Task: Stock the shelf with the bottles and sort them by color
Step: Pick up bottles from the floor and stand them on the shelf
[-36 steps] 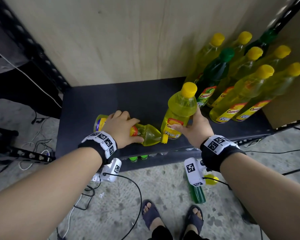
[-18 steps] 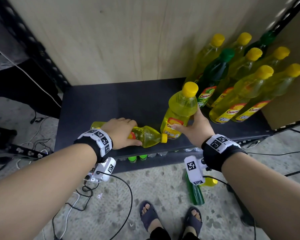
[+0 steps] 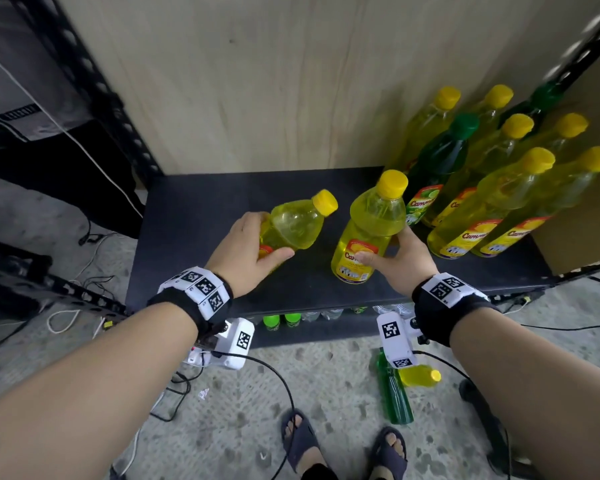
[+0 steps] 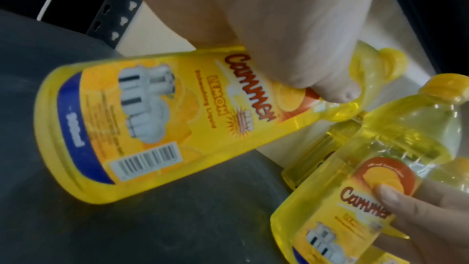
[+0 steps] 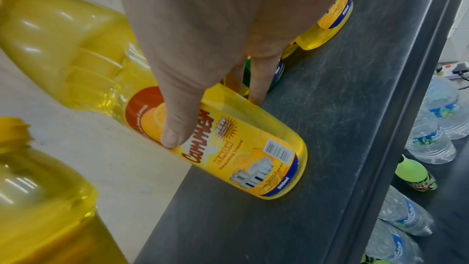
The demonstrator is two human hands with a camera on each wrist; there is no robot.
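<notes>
My left hand (image 3: 271, 237) grips a yellow dish-soap bottle (image 3: 295, 223) round its lower body and holds it tilted, its yellow cap up and to the right, above the dark shelf (image 3: 194, 216). In the left wrist view this bottle (image 4: 152, 117) leans with its base low near the shelf. My right hand (image 3: 383, 247) holds a second yellow bottle (image 3: 371, 230), which stands upright on the shelf just right of the first; the thumb (image 5: 175, 127) presses on its label (image 5: 228, 144). Several yellow bottles (image 3: 485, 206) and two green bottles (image 3: 440, 161) stand grouped at the shelf's right end.
A wooden panel (image 3: 257, 81) backs the shelf, and a black post (image 3: 94, 81) rises at the left. Water bottles and green-capped bottles (image 3: 278, 320) fill the lower shelf. A green bottle (image 3: 395, 400) and a yellow bottle (image 3: 420, 375) lie on the floor among cables, near my sandalled feet.
My left hand has raised the yellow bottle from lying flat on the shelf to a tilt with its cap up. The right hand still holds the upright bottle in place.
</notes>
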